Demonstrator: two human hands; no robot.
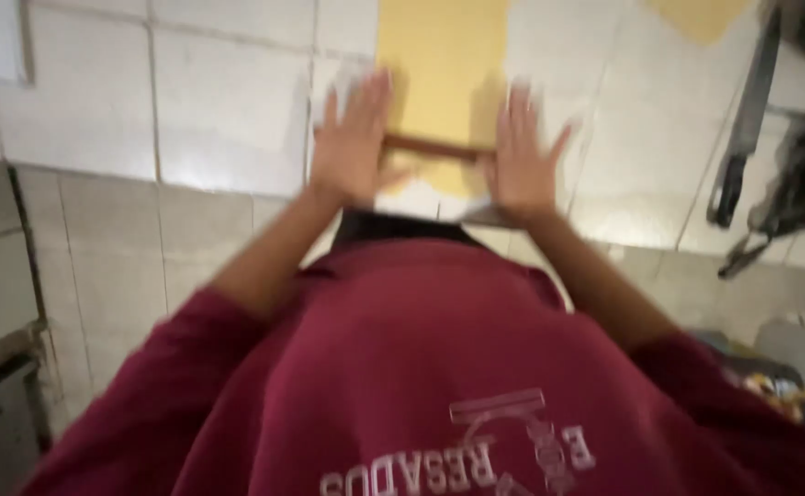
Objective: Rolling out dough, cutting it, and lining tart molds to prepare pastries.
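2 bare hands work in the upper middle of the frame, on a white tiled bench (228, 110). Between them lies 1 thin brown wooden rolling pin (437, 148), its long axis running left to right across the frame, the right end tipped slightly lower. It rests on 1 flat pale yellow sheet of dough (444, 64), whose long axis runs up toward the top edge, crosswise to the pin.

The left hand (352, 138) lies flat over the pin's left end, fingers spread and pointing up the frame. The right hand (520, 152) covers the right end in the same way. Neither grip closes around the pin; both palms press on it, open.

1 long dark tool, possibly a knife (742, 119), though blur hides its detail, lies at the upper right. A dark red sweatshirt (439, 367) fills the lower frame.
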